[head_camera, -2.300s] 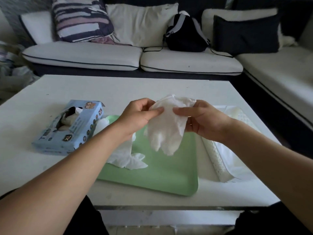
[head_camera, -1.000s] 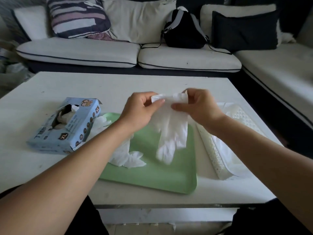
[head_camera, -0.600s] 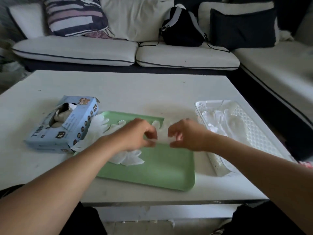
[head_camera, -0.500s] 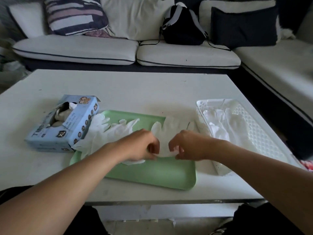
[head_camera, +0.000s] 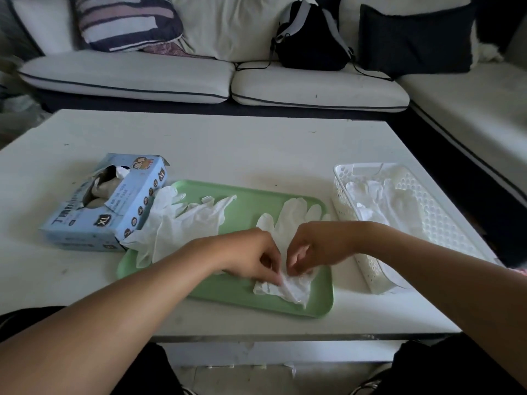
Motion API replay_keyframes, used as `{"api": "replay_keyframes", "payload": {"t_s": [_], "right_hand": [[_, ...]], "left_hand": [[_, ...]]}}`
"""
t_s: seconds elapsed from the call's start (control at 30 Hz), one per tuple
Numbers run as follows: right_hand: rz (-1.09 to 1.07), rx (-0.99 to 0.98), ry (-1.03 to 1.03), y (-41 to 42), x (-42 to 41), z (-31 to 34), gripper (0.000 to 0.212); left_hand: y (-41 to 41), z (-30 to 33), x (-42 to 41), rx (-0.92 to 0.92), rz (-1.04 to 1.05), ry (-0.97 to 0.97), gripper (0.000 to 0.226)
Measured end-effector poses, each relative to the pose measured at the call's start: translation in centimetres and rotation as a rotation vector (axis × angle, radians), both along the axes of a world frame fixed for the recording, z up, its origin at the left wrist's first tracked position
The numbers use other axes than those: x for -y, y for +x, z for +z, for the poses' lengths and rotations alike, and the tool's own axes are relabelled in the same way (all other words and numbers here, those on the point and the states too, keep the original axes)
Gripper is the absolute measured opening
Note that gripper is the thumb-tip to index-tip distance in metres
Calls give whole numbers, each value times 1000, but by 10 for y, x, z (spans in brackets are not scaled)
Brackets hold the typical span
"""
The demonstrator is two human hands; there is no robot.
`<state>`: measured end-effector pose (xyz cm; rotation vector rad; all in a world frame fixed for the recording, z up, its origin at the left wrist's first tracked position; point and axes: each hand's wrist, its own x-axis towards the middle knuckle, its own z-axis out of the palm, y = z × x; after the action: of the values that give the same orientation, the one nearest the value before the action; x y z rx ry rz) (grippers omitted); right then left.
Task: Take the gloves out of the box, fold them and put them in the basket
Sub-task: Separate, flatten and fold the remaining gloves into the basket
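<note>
A white glove [head_camera: 293,220] lies flat on the green tray [head_camera: 245,206], fingers pointing away from me. My left hand [head_camera: 251,256] and my right hand [head_camera: 316,246] both pinch its cuff end near the tray's front edge. Another loose white glove [head_camera: 182,223] lies across the tray's left side, next to the blue glove box [head_camera: 105,203], whose open top shows more gloves. The white perforated basket [head_camera: 353,206] stands to the right of the tray with white gloves [head_camera: 385,201] inside.
All of it sits on a white low table [head_camera: 256,146]. Behind the table is a white sofa [head_camera: 176,78] with cushions and a black backpack [head_camera: 310,38]. My dark-clothed knees show below the table's front edge.
The glove held up in the air by both hands has come down onto the green tray and now lies spread flat. Both hands have drawn back toward me along it to the cuff end.
</note>
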<state>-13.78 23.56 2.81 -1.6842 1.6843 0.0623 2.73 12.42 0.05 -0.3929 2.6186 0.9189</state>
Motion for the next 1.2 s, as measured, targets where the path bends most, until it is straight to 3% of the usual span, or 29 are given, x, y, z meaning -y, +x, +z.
{"api": "replay_keyframes", "payload": {"t_s": [0.07, 0.13, 0.23, 0.3, 0.43, 0.6, 0.7, 0.77, 0.9, 0.97, 1.03, 1.2], "right_hand": [[-89, -123, -214, -5, 5, -6, 16], [-164, -239, -340, -7, 11, -11, 29], [-137, -349, -296, -5, 19, -26, 59], [-121, -371, -248, -5, 25, -35, 68], [-111, -319, -251, -5, 29, -43, 70], [-14, -283, -232, -8, 27, -50, 84], [-47, -284, -284, -9, 25, -48, 97], [-122, -335, -312, -10, 26, -40, 104], [-397, -361, -376, -26, 28, -23, 77], [-402, -357, -360, -26, 24, -21, 67], [-338, -385, -299, -19, 23, -24, 70], [-221, -425, -155, -13, 29, -45, 84]], "left_hand": [[-3, 0, 6, -132, 103, -179, 14], [-7, -3, 14, -177, 201, -309, 30], [-10, -7, 23, 6, 269, -214, 63], [-12, -11, 25, 62, 270, -199, 73], [-14, -12, 22, 50, 302, -220, 72], [-8, -6, 19, 72, 399, -310, 43], [-6, 0, 14, 110, 388, -334, 50], [-4, 1, 12, 136, 357, -361, 78], [-4, 3, 7, 110, 269, -429, 99], [-3, 3, 3, 79, 136, -473, 99], [-2, -2, -3, 90, 19, -471, 95], [2, -9, -3, 42, -32, -396, 86]]}}
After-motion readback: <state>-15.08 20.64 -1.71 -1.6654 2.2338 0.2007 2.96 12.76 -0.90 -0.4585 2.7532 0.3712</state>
